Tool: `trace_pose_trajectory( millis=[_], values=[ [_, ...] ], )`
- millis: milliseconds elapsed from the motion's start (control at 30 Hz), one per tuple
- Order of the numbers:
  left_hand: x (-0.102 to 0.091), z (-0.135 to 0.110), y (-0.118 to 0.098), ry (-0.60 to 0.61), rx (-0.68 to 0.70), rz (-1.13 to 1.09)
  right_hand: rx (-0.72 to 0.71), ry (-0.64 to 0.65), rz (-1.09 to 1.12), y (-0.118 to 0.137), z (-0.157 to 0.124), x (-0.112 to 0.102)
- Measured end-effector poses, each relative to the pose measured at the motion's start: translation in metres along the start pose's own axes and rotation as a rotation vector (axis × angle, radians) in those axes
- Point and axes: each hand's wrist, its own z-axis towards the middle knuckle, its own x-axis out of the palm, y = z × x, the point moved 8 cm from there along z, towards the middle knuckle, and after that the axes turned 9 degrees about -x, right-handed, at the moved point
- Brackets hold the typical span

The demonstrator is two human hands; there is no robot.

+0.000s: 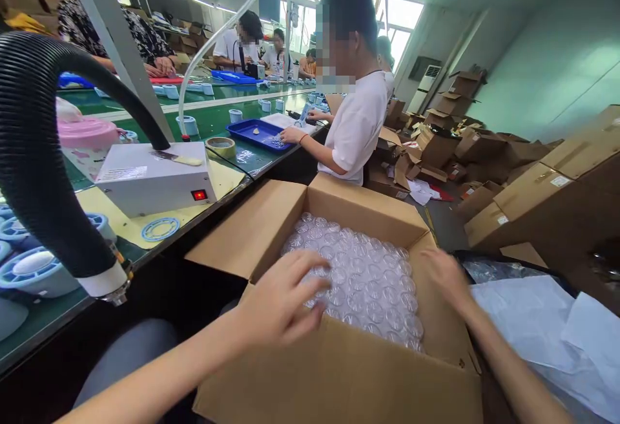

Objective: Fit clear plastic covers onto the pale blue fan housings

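An open cardboard box [339, 359] stands before me, its flaps folded outward. Inside it lies a layer of clear round plastic pieces [358, 275], packed close together in rows. Over the box's near left edge hovers my left hand [285, 295], fingers spread and curved, with nothing in them. On the other side, my right hand [443, 275] is at the right wall of the box; its fingers reach toward the rim and look slightly blurred. Whether it touches the cardboard is unclear.
A grey machine [155, 178] with a lit red switch and a black flexible hose [29, 146] sits on the green bench at left. A person in white [358, 120] works beyond the box by a blue tray [256, 133]. White sheets [533, 320] lie at right.
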Motion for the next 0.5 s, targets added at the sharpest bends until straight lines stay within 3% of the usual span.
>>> trace_pose_trajectory(
  millis=[100,167,233,333,500],
  values=[
    [0.050,0.060,0.030,0.167,0.009,0.504,-0.080,0.200,0.099,0.046,0.012,0.068],
    [0.070,0.100,0.065,0.213,-0.063,0.633,-0.054,0.263,0.135,0.065,0.023,0.106],
    [0.087,0.129,0.098,0.252,-0.126,0.744,-0.002,0.283,0.157,0.073,0.033,0.132],
    [0.113,0.150,0.131,0.305,-0.166,0.834,0.074,0.270,0.186,0.068,0.043,0.146],
    [0.147,0.152,0.147,0.419,-0.067,0.821,0.149,0.211,0.266,0.051,0.049,0.143]
  ],
)
